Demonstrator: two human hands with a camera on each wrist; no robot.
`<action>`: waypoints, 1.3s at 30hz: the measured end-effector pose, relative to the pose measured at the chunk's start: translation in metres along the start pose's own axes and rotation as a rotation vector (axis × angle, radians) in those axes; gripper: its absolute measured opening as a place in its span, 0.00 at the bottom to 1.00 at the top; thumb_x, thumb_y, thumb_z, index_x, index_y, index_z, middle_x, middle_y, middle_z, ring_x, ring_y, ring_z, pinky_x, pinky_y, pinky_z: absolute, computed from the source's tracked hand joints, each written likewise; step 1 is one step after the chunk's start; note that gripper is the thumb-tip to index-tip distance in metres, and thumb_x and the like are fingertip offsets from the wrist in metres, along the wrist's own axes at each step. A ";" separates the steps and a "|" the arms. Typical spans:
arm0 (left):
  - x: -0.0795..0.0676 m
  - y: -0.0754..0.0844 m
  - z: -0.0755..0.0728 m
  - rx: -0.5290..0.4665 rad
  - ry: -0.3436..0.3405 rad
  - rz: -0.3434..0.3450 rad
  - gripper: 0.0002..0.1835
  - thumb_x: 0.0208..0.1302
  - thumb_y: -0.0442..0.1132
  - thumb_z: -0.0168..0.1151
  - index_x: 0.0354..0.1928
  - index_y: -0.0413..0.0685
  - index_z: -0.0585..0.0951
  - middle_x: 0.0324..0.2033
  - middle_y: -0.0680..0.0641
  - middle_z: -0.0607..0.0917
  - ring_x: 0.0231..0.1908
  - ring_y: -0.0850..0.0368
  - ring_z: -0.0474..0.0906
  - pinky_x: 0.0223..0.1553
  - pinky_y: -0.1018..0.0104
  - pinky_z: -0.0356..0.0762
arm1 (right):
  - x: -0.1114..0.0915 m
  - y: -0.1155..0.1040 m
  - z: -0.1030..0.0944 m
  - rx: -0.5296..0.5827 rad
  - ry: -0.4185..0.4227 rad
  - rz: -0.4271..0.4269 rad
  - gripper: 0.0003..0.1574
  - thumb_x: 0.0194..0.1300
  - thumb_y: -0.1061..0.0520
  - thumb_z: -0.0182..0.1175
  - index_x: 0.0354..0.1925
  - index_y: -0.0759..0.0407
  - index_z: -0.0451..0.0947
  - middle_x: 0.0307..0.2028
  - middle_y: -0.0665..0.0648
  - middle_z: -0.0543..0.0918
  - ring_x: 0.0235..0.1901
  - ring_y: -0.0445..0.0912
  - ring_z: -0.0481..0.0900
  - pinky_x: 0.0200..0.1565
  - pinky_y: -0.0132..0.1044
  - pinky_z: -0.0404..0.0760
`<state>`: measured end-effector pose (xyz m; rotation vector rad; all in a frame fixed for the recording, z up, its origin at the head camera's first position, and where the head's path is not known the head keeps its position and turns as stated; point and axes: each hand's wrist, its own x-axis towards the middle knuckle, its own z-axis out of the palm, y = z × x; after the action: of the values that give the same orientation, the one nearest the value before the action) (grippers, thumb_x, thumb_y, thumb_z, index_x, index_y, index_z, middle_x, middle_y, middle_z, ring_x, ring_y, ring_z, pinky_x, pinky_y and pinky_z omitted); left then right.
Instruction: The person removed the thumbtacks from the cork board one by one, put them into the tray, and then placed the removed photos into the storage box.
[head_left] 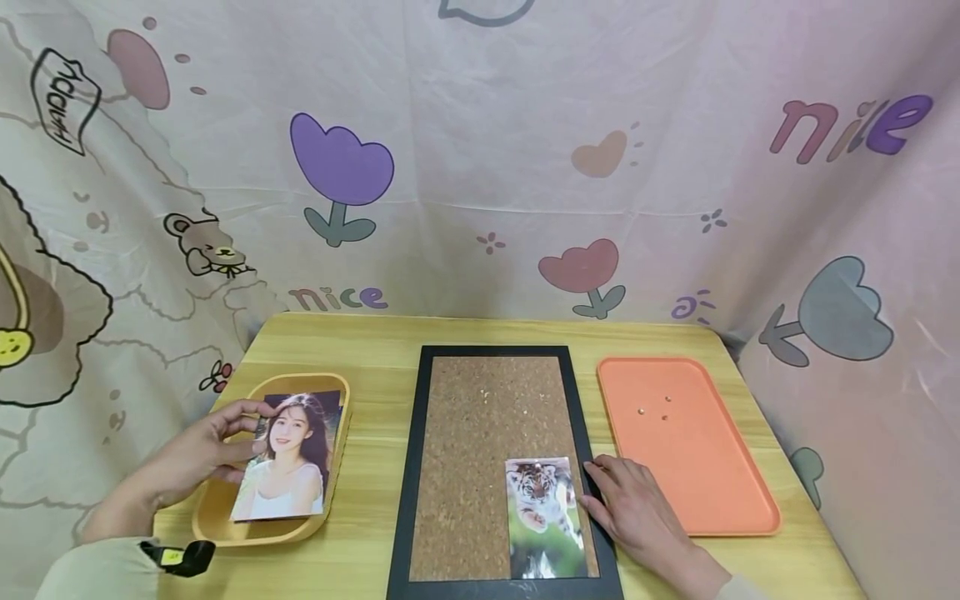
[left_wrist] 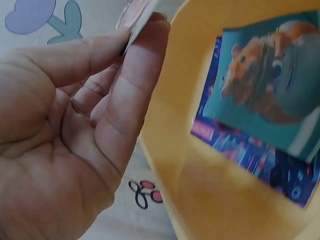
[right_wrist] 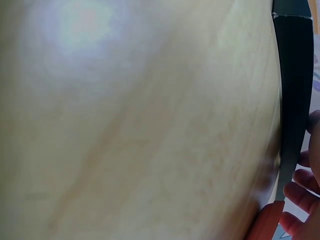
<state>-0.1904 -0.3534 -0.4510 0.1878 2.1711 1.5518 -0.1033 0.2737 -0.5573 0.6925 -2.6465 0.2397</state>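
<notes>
My left hand (head_left: 238, 437) pinches the left edge of a portrait photo (head_left: 292, 458) and holds it over a yellow tray (head_left: 206, 521). In the left wrist view the photo's edge (left_wrist: 137, 15) sits between thumb and fingers (left_wrist: 140, 65). The tray (left_wrist: 175, 165) holds a hamster photo (left_wrist: 270, 85) lying on a darker print (left_wrist: 250, 150). My right hand (head_left: 600, 483) rests with straight fingers on the right side of the black frame (head_left: 408, 467) of a cork board (head_left: 487, 400). It touches the edge of a tiger photo (head_left: 543, 517) lying at the board's lower right.
An orange tray (head_left: 697, 467) with three small pins (head_left: 654, 408) lies right of the board on the wooden table (head_left: 360, 342). A patterned cloth backdrop (head_left: 480, 167) closes in the back and sides. The right wrist view shows table wood (right_wrist: 140, 125), the frame (right_wrist: 292, 100) and fingertips (right_wrist: 300, 200).
</notes>
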 end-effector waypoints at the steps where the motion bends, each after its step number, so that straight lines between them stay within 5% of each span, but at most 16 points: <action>1: -0.001 -0.001 -0.003 0.006 0.004 -0.008 0.23 0.73 0.31 0.64 0.62 0.66 0.75 0.49 0.56 0.77 0.35 0.57 0.83 0.31 0.61 0.88 | 0.000 0.000 0.000 0.000 0.000 -0.001 0.30 0.73 0.42 0.66 0.59 0.62 0.85 0.53 0.60 0.83 0.53 0.55 0.82 0.53 0.54 0.80; 7: -0.003 -0.006 -0.015 0.034 0.015 -0.080 0.22 0.73 0.33 0.65 0.60 0.70 0.76 0.48 0.56 0.74 0.37 0.57 0.82 0.32 0.61 0.88 | 0.000 0.000 0.000 -0.003 -0.003 0.000 0.29 0.72 0.42 0.67 0.59 0.62 0.85 0.54 0.60 0.83 0.53 0.54 0.81 0.54 0.53 0.80; 15: 0.000 -0.010 -0.017 0.074 0.017 -0.146 0.19 0.74 0.35 0.64 0.62 0.61 0.76 0.49 0.49 0.70 0.36 0.58 0.79 0.32 0.60 0.88 | 0.001 0.000 0.001 0.005 -0.002 0.000 0.29 0.69 0.43 0.69 0.59 0.61 0.85 0.54 0.60 0.83 0.53 0.54 0.81 0.54 0.53 0.78; 23: 0.007 -0.010 -0.009 0.115 0.022 -0.179 0.24 0.75 0.31 0.61 0.68 0.39 0.67 0.52 0.39 0.74 0.33 0.54 0.77 0.31 0.57 0.86 | 0.000 -0.001 0.001 0.003 0.009 -0.011 0.29 0.72 0.43 0.66 0.59 0.62 0.85 0.53 0.60 0.83 0.53 0.55 0.81 0.54 0.54 0.79; 39: 0.022 -0.012 0.009 0.153 0.044 -0.194 0.23 0.74 0.25 0.55 0.68 0.37 0.68 0.49 0.38 0.73 0.32 0.53 0.73 0.27 0.58 0.84 | 0.000 0.000 0.001 0.002 0.004 -0.006 0.30 0.69 0.43 0.69 0.60 0.61 0.85 0.53 0.60 0.83 0.53 0.55 0.81 0.54 0.54 0.79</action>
<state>-0.2037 -0.3418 -0.4712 -0.0100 2.2687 1.2966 -0.1038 0.2734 -0.5583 0.7003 -2.6401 0.2411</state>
